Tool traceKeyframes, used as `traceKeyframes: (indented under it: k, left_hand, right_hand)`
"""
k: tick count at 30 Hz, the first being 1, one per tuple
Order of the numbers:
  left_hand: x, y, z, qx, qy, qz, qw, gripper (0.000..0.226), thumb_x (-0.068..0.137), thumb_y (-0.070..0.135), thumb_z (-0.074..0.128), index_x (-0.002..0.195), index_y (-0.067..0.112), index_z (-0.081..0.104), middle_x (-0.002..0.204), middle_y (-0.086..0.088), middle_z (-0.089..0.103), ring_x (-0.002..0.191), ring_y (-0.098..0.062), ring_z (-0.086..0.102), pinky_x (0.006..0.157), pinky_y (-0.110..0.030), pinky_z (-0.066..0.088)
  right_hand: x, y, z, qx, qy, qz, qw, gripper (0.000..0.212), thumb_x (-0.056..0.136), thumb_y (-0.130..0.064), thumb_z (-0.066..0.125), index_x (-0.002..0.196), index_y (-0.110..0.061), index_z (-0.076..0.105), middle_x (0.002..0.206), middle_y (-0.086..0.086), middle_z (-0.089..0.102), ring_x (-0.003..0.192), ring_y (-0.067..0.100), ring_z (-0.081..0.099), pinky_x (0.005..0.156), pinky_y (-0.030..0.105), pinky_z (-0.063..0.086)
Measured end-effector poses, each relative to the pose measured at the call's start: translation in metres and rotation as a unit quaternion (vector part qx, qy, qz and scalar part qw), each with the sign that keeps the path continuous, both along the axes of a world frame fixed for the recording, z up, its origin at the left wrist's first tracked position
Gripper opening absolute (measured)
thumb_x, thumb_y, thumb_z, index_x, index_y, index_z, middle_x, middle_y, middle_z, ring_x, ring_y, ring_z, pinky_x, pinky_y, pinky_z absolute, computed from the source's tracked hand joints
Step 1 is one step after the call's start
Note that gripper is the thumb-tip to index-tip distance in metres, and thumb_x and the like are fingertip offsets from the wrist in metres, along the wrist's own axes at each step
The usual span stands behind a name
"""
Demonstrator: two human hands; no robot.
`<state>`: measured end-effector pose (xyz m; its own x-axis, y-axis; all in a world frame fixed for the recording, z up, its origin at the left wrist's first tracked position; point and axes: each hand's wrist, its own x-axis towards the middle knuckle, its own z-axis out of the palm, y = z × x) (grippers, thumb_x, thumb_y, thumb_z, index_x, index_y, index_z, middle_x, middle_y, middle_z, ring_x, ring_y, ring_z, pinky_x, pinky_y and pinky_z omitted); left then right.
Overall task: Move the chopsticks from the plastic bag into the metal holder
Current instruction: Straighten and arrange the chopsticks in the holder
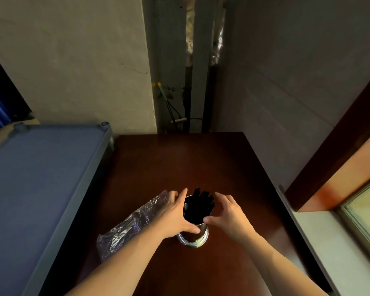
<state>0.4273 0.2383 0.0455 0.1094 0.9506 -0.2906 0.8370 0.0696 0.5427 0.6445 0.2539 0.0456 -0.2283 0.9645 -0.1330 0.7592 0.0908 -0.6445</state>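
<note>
A shiny metal holder (192,239) stands upright on the dark wooden table (179,163). Several black chopsticks (202,201) stick up out of it, leaning toward the far right. My left hand (175,212) cups the holder's left side, thumb against its near wall. My right hand (226,212) curves around the right side of the rim, fingers spread, thumb touching the rim. A crumpled clear plastic bag (124,229) lies flat on the table to the left, partly under my left forearm; I cannot tell whether anything is inside.
A blue-grey metal shelf (41,178) sits against the table's left edge. Concrete walls rise behind and to the right. A light ledge and window frame (338,242) run along the right side.
</note>
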Motion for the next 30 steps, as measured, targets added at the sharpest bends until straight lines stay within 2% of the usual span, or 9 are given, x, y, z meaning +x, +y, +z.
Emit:
traceKeyframes:
  k: [3,5,9,12,19,23,26,28,30]
  left_hand:
    - [0.005,0.001,-0.003,-0.004,-0.023,0.015,1.0,0.127,0.065,0.05,0.086,0.158,0.037,-0.001,0.168,0.008,0.009,0.152,-0.021,0.022,0.116,-0.046,0.03]
    - [0.007,0.001,-0.004,0.013,-0.049,0.036,0.998,0.115,0.069,0.042,0.086,0.158,0.035,0.013,0.165,0.005,0.026,0.15,-0.019,0.027,0.116,-0.043,0.03]
    - [0.013,-0.002,-0.002,0.038,-0.074,0.081,0.993,0.097,0.075,0.038,0.084,0.155,0.031,0.029,0.158,-0.001,0.039,0.144,-0.02,0.038,0.108,-0.032,0.034]
    - [0.021,-0.004,-0.002,0.052,-0.074,0.081,0.993,0.093,0.079,0.031,0.082,0.156,0.025,0.029,0.157,-0.003,0.04,0.143,-0.019,0.037,0.098,-0.022,0.028]
    - [0.032,-0.003,0.013,0.081,-0.069,0.103,0.989,0.081,0.086,0.013,0.074,0.155,0.021,0.032,0.152,-0.007,0.047,0.139,-0.022,0.044,0.099,-0.021,0.038]
    - [0.032,0.0,0.021,0.113,-0.075,0.111,0.985,0.051,0.083,0.011,0.073,0.132,0.017,0.061,0.118,-0.004,0.069,0.097,-0.011,0.065,0.073,-0.01,0.044]
    - [0.029,0.005,0.024,0.107,-0.08,0.106,0.985,0.04,0.081,0.013,0.076,0.12,0.017,0.069,0.082,0.018,0.056,0.066,0.009,0.053,0.056,-0.003,0.047]
    - [0.029,0.011,0.027,0.094,-0.062,0.086,0.99,0.035,0.08,0.014,0.075,0.114,0.016,0.072,0.079,0.014,0.058,0.068,-0.002,0.061,0.06,-0.013,0.056]
    - [0.029,0.015,0.03,0.083,-0.052,0.075,0.992,0.042,0.08,0.014,0.074,0.122,0.017,0.069,0.097,-0.002,0.07,0.085,-0.017,0.069,0.072,-0.028,0.061]
  right_hand:
    - [-0.001,0.004,-0.009,0.007,0.03,-0.011,0.999,0.076,0.078,-0.033,0.082,0.145,-0.019,0.048,0.121,-0.006,0.057,0.102,0.009,0.06,0.083,0.016,0.048]
    - [-0.005,0.008,-0.008,0.032,0.046,-0.018,0.998,0.055,0.08,-0.025,0.08,0.131,-0.019,0.06,0.105,-0.01,0.06,0.087,0.001,0.057,0.068,0.009,0.041]
    - [-0.01,0.018,-0.004,0.036,0.085,-0.034,0.995,0.034,0.08,-0.018,0.079,0.112,-0.022,0.069,0.09,-0.017,0.063,0.083,-0.002,0.059,0.064,0.008,0.041]
    - [-0.015,0.025,-0.001,0.039,0.089,-0.016,0.995,0.03,0.081,-0.015,0.078,0.109,-0.023,0.07,0.087,-0.018,0.064,0.082,-0.005,0.06,0.062,0.005,0.044]
    - [-0.028,0.036,0.004,0.035,0.062,0.073,0.995,0.022,0.088,-0.017,0.072,0.108,-0.024,0.071,0.087,-0.016,0.065,0.078,-0.009,0.058,0.061,0.004,0.043]
    - [-0.026,0.039,0.007,0.035,0.065,0.093,0.993,0.019,0.092,-0.014,0.067,0.108,-0.024,0.072,0.087,-0.012,0.068,0.079,-0.003,0.063,0.066,0.009,0.044]
    - [-0.02,0.042,0.014,0.027,0.074,0.112,0.991,0.018,0.093,-0.012,0.065,0.105,-0.024,0.073,0.086,-0.008,0.072,0.078,0.004,0.068,0.071,0.022,0.055]
    - [-0.016,0.043,0.016,0.012,0.079,0.119,0.99,0.019,0.093,-0.01,0.065,0.105,-0.023,0.072,0.087,-0.005,0.074,0.077,0.006,0.07,0.072,0.023,0.057]
    - [-0.012,0.043,0.016,-0.007,0.087,0.121,0.989,0.029,0.089,-0.001,0.062,0.108,-0.021,0.071,0.087,-0.005,0.073,0.074,0.001,0.069,0.068,0.016,0.054]
